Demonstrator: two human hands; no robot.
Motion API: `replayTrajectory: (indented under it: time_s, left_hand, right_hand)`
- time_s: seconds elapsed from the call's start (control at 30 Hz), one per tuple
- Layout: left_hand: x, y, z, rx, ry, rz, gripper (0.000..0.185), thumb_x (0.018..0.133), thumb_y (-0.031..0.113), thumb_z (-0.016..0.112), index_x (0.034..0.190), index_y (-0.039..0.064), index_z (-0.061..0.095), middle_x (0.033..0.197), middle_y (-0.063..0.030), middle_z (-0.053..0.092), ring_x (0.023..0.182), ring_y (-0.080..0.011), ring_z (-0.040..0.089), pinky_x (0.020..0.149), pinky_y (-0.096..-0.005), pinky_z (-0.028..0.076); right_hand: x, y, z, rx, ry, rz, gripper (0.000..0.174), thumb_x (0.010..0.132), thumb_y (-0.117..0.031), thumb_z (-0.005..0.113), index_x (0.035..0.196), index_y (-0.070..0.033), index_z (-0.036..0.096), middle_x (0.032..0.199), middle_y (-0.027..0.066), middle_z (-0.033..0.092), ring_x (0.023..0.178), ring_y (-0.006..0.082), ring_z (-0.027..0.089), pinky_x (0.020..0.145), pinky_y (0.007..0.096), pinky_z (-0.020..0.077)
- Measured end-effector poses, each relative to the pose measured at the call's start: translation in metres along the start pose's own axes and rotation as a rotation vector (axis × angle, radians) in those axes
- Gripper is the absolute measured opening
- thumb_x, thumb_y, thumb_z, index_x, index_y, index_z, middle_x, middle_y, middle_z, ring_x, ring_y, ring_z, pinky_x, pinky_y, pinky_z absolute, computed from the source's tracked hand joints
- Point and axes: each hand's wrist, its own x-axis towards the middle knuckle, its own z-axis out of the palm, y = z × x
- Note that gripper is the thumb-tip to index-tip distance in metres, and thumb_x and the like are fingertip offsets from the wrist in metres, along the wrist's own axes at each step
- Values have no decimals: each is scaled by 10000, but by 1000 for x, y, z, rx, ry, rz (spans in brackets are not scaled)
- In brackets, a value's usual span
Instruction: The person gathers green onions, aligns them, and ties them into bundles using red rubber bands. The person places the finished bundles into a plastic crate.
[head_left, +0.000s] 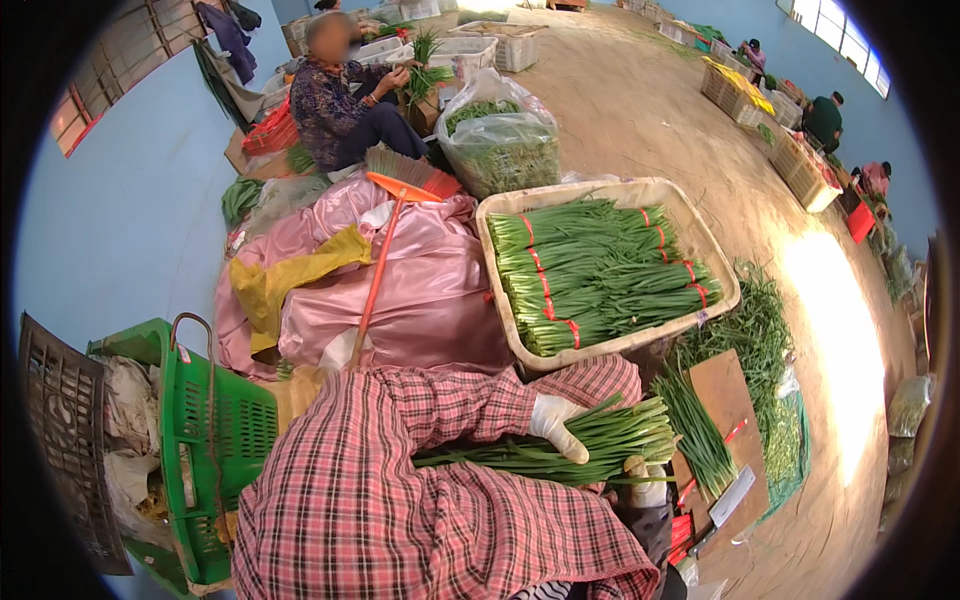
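A loose bundle of green garlic chives (622, 439) lies across my lap, its cut pale ends pointing right. My left hand (559, 427), in a white glove, rests on the bundle from above with the thumb spread over the stems. My right hand (646, 480), also gloved with fingertips showing, is at the lower edge of the cut ends; the sleeve and stems partly hide it. Right of it, another bunch of chives (694, 427) lies on a brown board (724, 382) with red ties (681, 536) near its lower end. A cleaver (731, 499) lies at the board's edge.
Ahead stands a plastic crate (607, 191) of chive bundles tied in red. Pink cloth (405, 300) and a broom (382, 270) lie to its left, a green basket (217, 420) farther left. Loose greens (750, 337) lie beyond the board. Another person (337, 105) sits near a filled plastic bag (502, 150).
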Motion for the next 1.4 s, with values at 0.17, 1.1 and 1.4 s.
replayTrajectory:
  time_s: [0.17, 1.1, 1.4]
  left_hand:
    - [13, 0, 2, -30, -185, -29, 720, 825, 178, 755, 1421, 26, 382, 1364, -93, 514, 1243, -182, 465, 1048, -354, 363]
    - [-7, -20, 19, -568, 60, -134, 596, 983, 305, 481, 1446, -12, 278, 1372, -182, 480, 1213, -241, 528, 1035, -393, 429]
    - [-7, -27, 29, -577, 151, -74, 648, 935, 387, 578, 1417, 10, 362, 1357, -165, 507, 1224, -237, 528, 1065, -382, 417]
  right_hand:
    - [-11, -8, 6, 113, 38, -86, 420, 879, -230, 697, 1187, 18, 559, 1101, 78, 628, 911, 166, 618, 772, 297, 511]
    - [-37, -44, -8, 25, 328, -66, 635, 927, -326, 626, 1398, 38, 406, 1253, 106, 602, 1050, 125, 577, 924, 274, 436]
    - [-38, -25, 7, -15, 320, -79, 196, 829, -104, 753, 935, 28, 655, 834, 64, 690, 728, 92, 631, 671, 232, 525]
